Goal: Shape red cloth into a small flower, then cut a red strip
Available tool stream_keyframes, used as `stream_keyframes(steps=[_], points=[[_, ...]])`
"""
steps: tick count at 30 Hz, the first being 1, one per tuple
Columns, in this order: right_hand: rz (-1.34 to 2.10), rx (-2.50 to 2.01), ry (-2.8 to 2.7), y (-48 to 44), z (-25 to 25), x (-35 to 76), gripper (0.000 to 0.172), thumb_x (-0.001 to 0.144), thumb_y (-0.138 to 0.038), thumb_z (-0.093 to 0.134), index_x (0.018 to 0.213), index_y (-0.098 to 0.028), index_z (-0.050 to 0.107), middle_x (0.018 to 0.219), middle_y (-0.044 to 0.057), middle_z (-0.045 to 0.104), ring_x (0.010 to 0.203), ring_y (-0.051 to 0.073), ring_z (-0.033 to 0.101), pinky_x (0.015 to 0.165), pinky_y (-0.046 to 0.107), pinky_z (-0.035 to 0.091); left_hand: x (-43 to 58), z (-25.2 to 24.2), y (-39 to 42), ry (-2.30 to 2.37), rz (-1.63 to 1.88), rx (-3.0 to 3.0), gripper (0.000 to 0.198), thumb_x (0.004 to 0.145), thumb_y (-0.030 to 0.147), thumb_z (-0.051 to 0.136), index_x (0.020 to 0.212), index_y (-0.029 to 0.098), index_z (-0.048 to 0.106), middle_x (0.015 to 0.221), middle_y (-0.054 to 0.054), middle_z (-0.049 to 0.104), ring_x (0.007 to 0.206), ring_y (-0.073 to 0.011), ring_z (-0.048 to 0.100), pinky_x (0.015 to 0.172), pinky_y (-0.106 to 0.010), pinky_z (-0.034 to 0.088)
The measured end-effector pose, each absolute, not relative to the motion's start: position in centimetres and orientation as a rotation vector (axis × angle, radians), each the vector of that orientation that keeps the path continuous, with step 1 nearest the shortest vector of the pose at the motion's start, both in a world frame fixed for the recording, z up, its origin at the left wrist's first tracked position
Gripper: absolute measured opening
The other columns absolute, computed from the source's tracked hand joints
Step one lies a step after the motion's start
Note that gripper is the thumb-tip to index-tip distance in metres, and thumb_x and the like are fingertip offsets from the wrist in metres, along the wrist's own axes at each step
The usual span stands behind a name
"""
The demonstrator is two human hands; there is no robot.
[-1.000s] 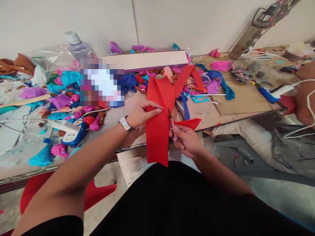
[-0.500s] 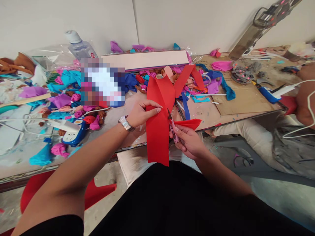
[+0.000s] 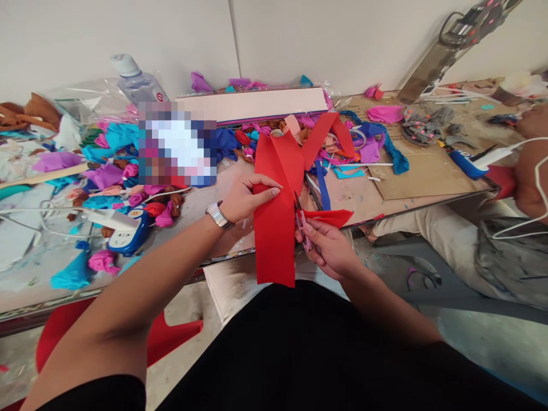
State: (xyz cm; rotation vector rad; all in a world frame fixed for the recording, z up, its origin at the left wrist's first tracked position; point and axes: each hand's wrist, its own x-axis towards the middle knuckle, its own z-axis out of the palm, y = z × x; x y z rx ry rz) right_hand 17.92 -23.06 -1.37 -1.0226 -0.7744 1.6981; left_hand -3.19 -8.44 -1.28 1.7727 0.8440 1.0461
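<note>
A long red strip of thin sheet material (image 3: 275, 240), paper or cloth, hangs over the table's front edge towards my lap. My left hand (image 3: 253, 197), with a metal watch at the wrist, pinches the strip's upper part between thumb and fingers. In my right hand (image 3: 330, 246) is a pair of small pink-handled scissors (image 3: 303, 224), blades pointing up along the strip's right edge. Beside the scissors, a folded red piece (image 3: 331, 217) juts out to the right above my right hand. Further back, a narrower red strip (image 3: 319, 140) lies bent over the scraps.
Colourful scraps (image 3: 107, 174) crowd the table around a blue power strip (image 3: 131, 231). Behind stand a clear bottle (image 3: 139, 83) and a dark, tilted bottle (image 3: 428, 71). Cardboard (image 3: 422, 177) lies at the right, near another person's arm (image 3: 533, 165). A blurred patch hides something at left centre.
The scissors have shifted slightly right and down along the strip's edge, and the folded red piece has moved slightly right. My left hand stays in place.
</note>
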Motion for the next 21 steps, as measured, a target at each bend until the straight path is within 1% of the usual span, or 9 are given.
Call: stream_keyframes(steps=[4, 15, 21], points=[[1.711, -1.006, -0.781, -22.79, -1.44, 17.88, 0.041, 0.084, -0.051, 0.09, 0.097, -0.017, 0.071, 0.078, -0.004, 0.067, 0.039, -0.001, 0.035, 0.036, 0.019, 0.017, -3.16, -1.48, -8.42, 0.846, 1.04, 1.774, 0.04, 0.082, 0.058, 0.088, 0.092, 0.019, 0.086, 0.097, -0.012, 0.084, 0.087, -0.0227, 0.077, 0.081, -0.033, 0.062], [1.706, -1.016, -0.779, -22.25, -1.61, 17.64, 0.041, 0.083, -0.052, 0.09, 0.092, -0.018, 0.068, 0.076, -0.004, 0.065, 0.042, 0.001, 0.036, 0.037, 0.02, 0.016, -3.31, -1.49, -8.33, 0.822, 0.987, 1.834, 0.038, 0.084, 0.056, 0.087, 0.095, 0.02, 0.087, 0.098, -0.011, 0.085, 0.089, -0.0233, 0.078, 0.084, -0.034, 0.062], [1.702, -0.991, -0.773, -22.04, -1.83, 17.56, 0.041, 0.083, -0.051, 0.091, 0.091, -0.018, 0.068, 0.074, -0.005, 0.065, 0.042, 0.0, 0.035, 0.037, 0.019, 0.016, -3.35, -1.53, -8.29, 0.841, 0.986, 1.835, 0.04, 0.083, 0.057, 0.087, 0.095, 0.019, 0.087, 0.099, -0.011, 0.085, 0.089, -0.0231, 0.078, 0.084, -0.034, 0.062]])
